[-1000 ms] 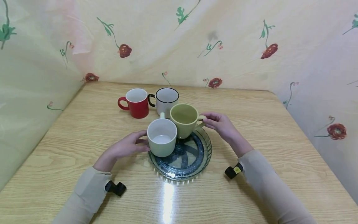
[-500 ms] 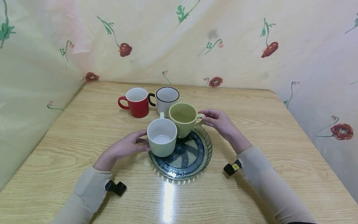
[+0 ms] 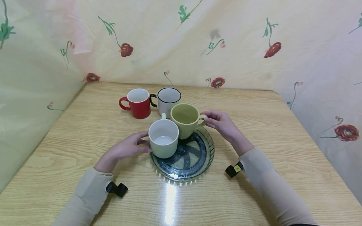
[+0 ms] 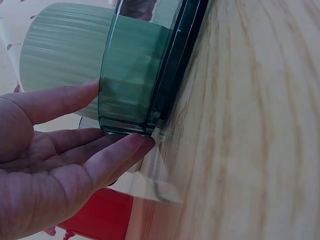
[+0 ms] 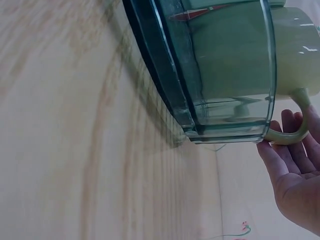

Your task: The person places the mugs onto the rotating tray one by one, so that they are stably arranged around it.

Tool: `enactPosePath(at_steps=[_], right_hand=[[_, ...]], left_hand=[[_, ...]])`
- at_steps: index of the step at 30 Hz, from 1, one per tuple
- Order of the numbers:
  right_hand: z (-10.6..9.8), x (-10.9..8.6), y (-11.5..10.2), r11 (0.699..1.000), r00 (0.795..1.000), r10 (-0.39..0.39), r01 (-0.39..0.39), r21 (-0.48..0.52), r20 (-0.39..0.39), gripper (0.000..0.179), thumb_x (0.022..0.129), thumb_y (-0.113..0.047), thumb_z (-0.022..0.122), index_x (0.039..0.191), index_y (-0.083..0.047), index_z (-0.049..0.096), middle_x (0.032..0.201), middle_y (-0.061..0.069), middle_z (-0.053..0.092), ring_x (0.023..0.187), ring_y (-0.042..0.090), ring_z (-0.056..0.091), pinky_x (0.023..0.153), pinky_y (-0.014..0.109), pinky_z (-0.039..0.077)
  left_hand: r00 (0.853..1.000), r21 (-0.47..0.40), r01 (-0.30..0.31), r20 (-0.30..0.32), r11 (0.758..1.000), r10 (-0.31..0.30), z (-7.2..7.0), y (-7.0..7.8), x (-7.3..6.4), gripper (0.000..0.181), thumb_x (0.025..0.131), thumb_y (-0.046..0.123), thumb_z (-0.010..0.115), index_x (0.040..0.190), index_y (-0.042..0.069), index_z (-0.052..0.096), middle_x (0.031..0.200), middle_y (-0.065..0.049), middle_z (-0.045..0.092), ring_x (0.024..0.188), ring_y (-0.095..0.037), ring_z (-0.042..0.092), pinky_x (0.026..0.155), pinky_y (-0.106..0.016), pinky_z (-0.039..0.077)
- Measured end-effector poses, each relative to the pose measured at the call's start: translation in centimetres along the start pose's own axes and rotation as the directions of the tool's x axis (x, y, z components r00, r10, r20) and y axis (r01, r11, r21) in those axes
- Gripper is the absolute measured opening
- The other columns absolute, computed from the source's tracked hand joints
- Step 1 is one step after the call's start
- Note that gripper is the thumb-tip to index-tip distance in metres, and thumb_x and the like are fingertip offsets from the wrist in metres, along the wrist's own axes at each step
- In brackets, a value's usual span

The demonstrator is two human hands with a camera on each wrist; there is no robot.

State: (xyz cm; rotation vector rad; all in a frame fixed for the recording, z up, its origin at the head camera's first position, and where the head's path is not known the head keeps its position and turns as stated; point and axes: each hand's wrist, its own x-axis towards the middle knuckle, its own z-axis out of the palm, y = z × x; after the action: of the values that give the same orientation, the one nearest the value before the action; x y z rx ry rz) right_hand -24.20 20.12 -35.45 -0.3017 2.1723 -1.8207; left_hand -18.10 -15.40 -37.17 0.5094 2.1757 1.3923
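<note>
A pale, straight-sided mug [image 3: 164, 144] and a yellow-green mug [image 3: 185, 125] stand side by side in a clear glass dish [image 3: 210, 150] with a fluted wall. From the left, my left hand [image 3: 131, 146] touches the pale mug and the dish's rim. In the left wrist view its thumb [image 4: 75, 97] meets the rim, while its fairly straight fingers [image 4: 117, 155] lie along the outside of the dish. On the other side my right hand [image 3: 222, 124] pinches the handle [image 5: 292, 137] of the yellow-green mug between thumb and fingers. Both mugs are upright.
Behind the dish stand a red mug [image 3: 139, 108] and a white mug with a black rim [image 3: 165, 106], close to each other. Everything rests on a wooden table [image 3: 85, 141], with flowered cloth [image 3: 158, 40] hung behind it and at its sides.
Over the last second the yellow-green mug and my right hand have shifted very slightly left. My left hand and the dish have hardly moved.
</note>
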Motion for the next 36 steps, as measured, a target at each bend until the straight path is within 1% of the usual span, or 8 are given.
enactPosePath(at_steps=[4, 13, 22, 26, 31, 33, 36], right_hand=[[0.02, -0.05, 0.12, 1.000, 1.000, -0.003, 0.003, 0.011, -0.004, 0.039, 0.100, -0.011, 0.052, 0.134, 0.008, 0.049, 0.116, -0.002, 0.062, 0.109, 0.012, 0.064, 0.094, 0.020, 0.053], [0.18, -0.17, 0.11, 1.000, 1.000, -0.018, 0.018, 0.008, -0.014, 0.040, 0.100, -0.011, 0.052, 0.134, 0.009, 0.049, 0.109, -0.012, 0.066, 0.108, 0.010, 0.065, 0.094, 0.021, 0.053], [0.29, -0.44, 0.08, 1.000, 0.999, -0.028, 0.028, -0.002, -0.019, 0.039, 0.100, -0.009, 0.050, 0.135, 0.009, 0.049, 0.109, -0.013, 0.065, 0.105, 0.005, 0.065, 0.094, 0.021, 0.053], [0.23, -0.61, 0.13, 1.000, 0.999, -0.029, 0.029, -0.009, -0.018, 0.039, 0.100, -0.009, 0.050, 0.136, 0.008, 0.049, 0.112, -0.011, 0.064, 0.108, 0.008, 0.065, 0.094, 0.021, 0.053], [0.09, -0.81, 0.21, 0.999, 0.999, -0.024, 0.023, -0.028, -0.024, 0.040, 0.100, -0.010, 0.051, 0.136, 0.006, 0.049, 0.119, -0.005, 0.062, 0.114, 0.012, 0.063, 0.095, 0.019, 0.052], [-0.03, -0.88, 0.28, 0.999, 0.999, -0.022, 0.021, -0.029, -0.025, 0.040, 0.100, -0.009, 0.051, 0.137, 0.007, 0.048, 0.119, -0.005, 0.062, 0.115, 0.013, 0.062, 0.095, 0.019, 0.052], [-0.22, -0.96, 0.38, 0.999, 0.999, -0.024, 0.024, -0.025, -0.027, 0.040, 0.100, -0.007, 0.051, 0.137, 0.008, 0.047, 0.115, -0.008, 0.063, 0.112, 0.009, 0.063, 0.098, 0.022, 0.051]], left_hand=[[1.000, 0.005, 0.001, -0.002, 1.000, -0.001, -0.03, 0.06, -0.04, 0.068, 0.092, 0.008, 0.062, 0.151, 0.001, 0.027, 0.157, -0.023, 0.028, 0.136, -0.047, 0.040, 0.109, -0.056, 0.040], [1.000, 0.003, 0.007, -0.004, 1.000, -0.007, -0.05, 0.07, -0.08, 0.068, 0.092, 0.008, 0.063, 0.150, 0.000, 0.028, 0.156, -0.023, 0.029, 0.136, -0.048, 0.039, 0.109, -0.056, 0.039], [1.000, -0.009, -0.009, -0.003, 1.000, 0.009, 0.11, -0.03, -0.09, 0.068, 0.092, 0.007, 0.062, 0.150, -0.002, 0.028, 0.156, -0.024, 0.029, 0.136, -0.048, 0.040, 0.109, -0.056, 0.040], [1.000, -0.013, -0.011, -0.002, 1.000, 0.011, 0.16, -0.05, -0.07, 0.067, 0.092, 0.006, 0.061, 0.150, -0.003, 0.028, 0.156, -0.024, 0.028, 0.135, -0.048, 0.040, 0.110, -0.055, 0.039], [1.000, -0.004, -0.006, -0.008, 1.000, 0.006, 0.18, 0.01, -0.07, 0.066, 0.092, 0.006, 0.061, 0.149, -0.003, 0.029, 0.155, -0.024, 0.029, 0.135, -0.048, 0.041, 0.109, -0.055, 0.040], [1.000, 0.000, -0.003, -0.010, 1.000, 0.003, 0.17, 0.04, -0.08, 0.066, 0.092, 0.007, 0.061, 0.149, -0.003, 0.029, 0.155, -0.024, 0.029, 0.135, -0.048, 0.041, 0.109, -0.055, 0.040], [1.000, 0.003, -0.001, -0.012, 1.000, 0.001, 0.14, 0.06, -0.13, 0.066, 0.092, 0.007, 0.061, 0.149, -0.003, 0.029, 0.155, -0.024, 0.029, 0.135, -0.048, 0.041, 0.109, -0.056, 0.040]])
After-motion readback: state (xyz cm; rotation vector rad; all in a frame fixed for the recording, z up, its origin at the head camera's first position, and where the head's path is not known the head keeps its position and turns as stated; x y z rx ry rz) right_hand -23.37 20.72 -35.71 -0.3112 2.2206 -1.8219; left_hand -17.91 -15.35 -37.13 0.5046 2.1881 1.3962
